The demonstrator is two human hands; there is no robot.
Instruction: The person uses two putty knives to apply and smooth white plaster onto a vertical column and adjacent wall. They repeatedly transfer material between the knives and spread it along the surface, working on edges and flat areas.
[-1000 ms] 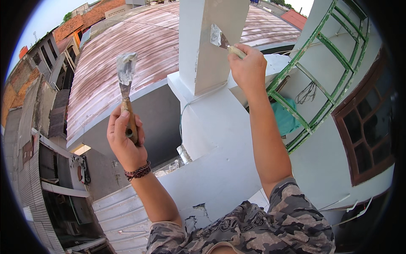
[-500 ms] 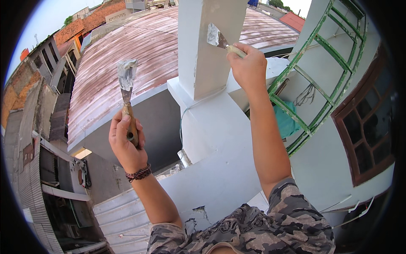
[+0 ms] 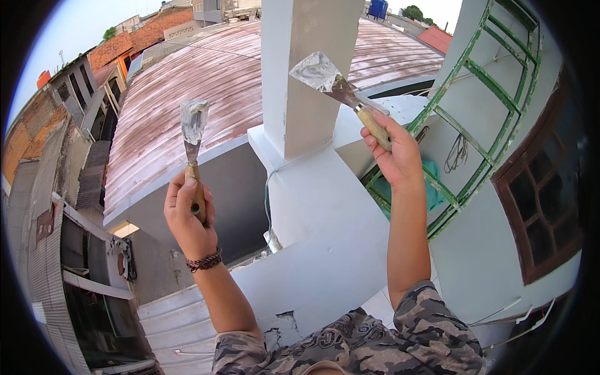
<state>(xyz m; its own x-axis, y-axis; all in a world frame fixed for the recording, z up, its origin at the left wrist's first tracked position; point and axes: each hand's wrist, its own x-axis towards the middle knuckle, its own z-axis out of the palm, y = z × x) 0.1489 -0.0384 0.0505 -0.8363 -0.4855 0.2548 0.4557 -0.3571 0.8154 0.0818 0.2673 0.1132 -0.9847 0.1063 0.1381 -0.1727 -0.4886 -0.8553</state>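
My left hand (image 3: 190,212) is closed around a wooden-handled putty knife (image 3: 194,125), held upright, its blade coated with white paste. My right hand (image 3: 397,156) grips a second putty knife (image 3: 344,94) by its pale wooden handle; this one tilts up to the left, with white paste on its wide blade, in front of the white square column (image 3: 276,119). Whether that blade touches the column I cannot tell. The column stands on a white ledge (image 3: 303,194) between and beyond my hands.
A green metal ladder (image 3: 478,75) leans at the right, near a brown-framed window (image 3: 540,200). Behind it are coiled wire (image 3: 456,153) and a teal cloth (image 3: 432,190). A pinkish corrugated roof (image 3: 175,94) lies beyond, neighbouring buildings (image 3: 81,94) at left. Cracks (image 3: 284,322) mark the lower wall.
My right hand has moved down and right and turned, lifting the blade off where it was on the column and showing its top. My left hand has dropped slightly, still holding its knife.
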